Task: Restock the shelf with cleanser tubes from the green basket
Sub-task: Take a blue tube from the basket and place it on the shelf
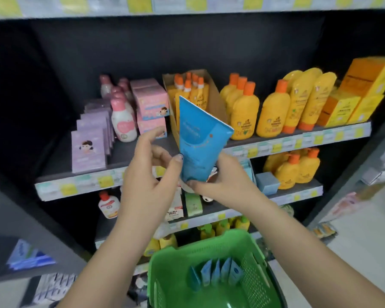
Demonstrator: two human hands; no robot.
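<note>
The right hand (pixel 218 178) grips the lower end of a blue cleanser tube (pixel 198 138), held upright with its flat crimped end up, before the shelf (pixel 142 150). The left hand (pixel 151 174) touches the tube's side with its thumb, fingers loosely spread. More tubes (pixel 216 272) stand in the green basket (pixel 165 263) below.

Purple cards (pixel 88 150) with a cartoon face stand in a row at nine o'clock, and pink-capped white bottles (pixel 123 121) stand just beside them. Pink boxes (pixel 151 101) are stacked next along. At twelve o'clock an open cardboard carton (pixel 217 101) holds orange-capped yellow pouches. Yellow bottles (pixel 245 112) with orange caps fill the row toward two o'clock, ending in stacked orange boxes (pixel 365 83). Lower, at three o'clock, a pale blue box (pixel 267 182) sits beside more yellow bottles.
</note>
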